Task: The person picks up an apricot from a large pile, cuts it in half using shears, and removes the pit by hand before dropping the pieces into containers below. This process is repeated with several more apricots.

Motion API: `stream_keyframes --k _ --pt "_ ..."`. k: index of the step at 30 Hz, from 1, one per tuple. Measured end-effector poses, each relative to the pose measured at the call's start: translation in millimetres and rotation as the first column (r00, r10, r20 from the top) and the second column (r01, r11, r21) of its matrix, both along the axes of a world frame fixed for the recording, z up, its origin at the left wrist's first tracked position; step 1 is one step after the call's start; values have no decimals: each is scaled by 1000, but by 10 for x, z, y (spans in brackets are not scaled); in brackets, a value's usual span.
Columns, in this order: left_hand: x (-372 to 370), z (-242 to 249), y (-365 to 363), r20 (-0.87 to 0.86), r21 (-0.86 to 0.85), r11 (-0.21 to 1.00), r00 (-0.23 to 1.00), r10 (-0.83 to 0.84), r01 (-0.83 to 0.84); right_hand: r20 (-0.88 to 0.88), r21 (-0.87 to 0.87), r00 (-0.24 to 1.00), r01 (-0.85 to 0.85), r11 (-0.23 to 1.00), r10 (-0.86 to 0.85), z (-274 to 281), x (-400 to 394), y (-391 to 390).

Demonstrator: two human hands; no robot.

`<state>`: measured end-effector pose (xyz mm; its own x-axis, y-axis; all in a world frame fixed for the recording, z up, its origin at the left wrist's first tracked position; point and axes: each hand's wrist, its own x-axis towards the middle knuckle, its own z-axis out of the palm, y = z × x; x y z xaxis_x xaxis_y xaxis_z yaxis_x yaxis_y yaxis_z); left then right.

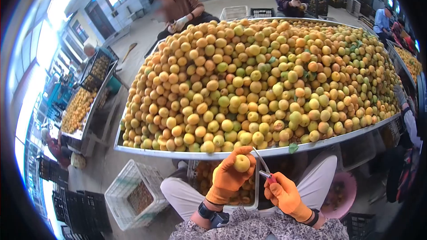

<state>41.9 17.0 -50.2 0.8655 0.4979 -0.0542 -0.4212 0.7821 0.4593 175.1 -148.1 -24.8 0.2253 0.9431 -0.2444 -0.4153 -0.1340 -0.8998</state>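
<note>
Curling around a yellow fruit (242,163), the gloved left grip (235,162) is partly closed, while the right grip (270,186) is closed on a red-handled metal tool (265,173), its slender end rising beside the fruit. Beyond them spreads the heap of fruit (249,84) on the metal-rimmed worktop (178,154); below stand a white crate (155,182), left, and a pink basin (351,195), right.

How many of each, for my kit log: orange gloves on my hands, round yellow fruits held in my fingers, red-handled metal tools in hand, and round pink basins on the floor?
Orange gloves: 2
Round yellow fruit held in the fingers: 1
Red-handled metal tool: 1
Round pink basin: 1
Total: 5
</note>
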Motion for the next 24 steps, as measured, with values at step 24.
stream_keyframes --k 24 --pt "-212 328 -507 -345 666 734 817 463 -135 395 15 900 -206 978 184 179 -297 -50"
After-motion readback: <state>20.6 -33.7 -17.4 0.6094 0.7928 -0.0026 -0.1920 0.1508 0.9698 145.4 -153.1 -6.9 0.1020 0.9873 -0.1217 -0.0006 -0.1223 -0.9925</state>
